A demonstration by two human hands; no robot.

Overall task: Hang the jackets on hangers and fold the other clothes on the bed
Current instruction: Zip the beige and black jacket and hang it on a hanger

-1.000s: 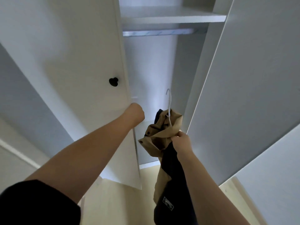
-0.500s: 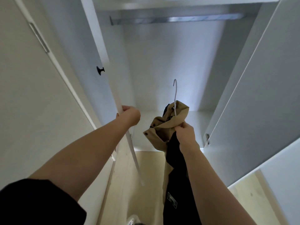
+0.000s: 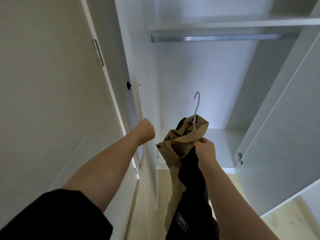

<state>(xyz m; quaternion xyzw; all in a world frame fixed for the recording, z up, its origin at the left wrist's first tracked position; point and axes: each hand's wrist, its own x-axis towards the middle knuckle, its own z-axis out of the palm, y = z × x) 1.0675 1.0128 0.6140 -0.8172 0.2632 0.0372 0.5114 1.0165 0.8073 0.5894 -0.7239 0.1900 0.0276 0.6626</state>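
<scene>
While your left hand [image 3: 147,130] grips the white wardrobe door [image 3: 145,101], take the limp tan-and-black jacket [image 3: 180,141] your right hand [image 3: 206,150] pinches mid-frame by its white wire hanger [image 3: 196,108].

You held a matt cloth jacket [image 3: 174,149] on a white wire hanger [image 3: 196,105]; the rail [image 3: 214,38] looked brushed metal, the door [image 3: 144,101] smooth matt white.

wardrobe [image 3: 199,75]: white, open, bare inside | rail [image 3: 214,38]: shiny metal, just under the top shelf [image 3: 225,24] | left door [image 3: 124,66]: swung wide, small black knob [image 3: 128,85] | right door [image 3: 285,118]: open too, metal hinge [image 3: 240,158] near its bottom edge | floor [image 3: 285,220]: pale wood | light: dim, soft glow low on the wardrobe's back
</scene>
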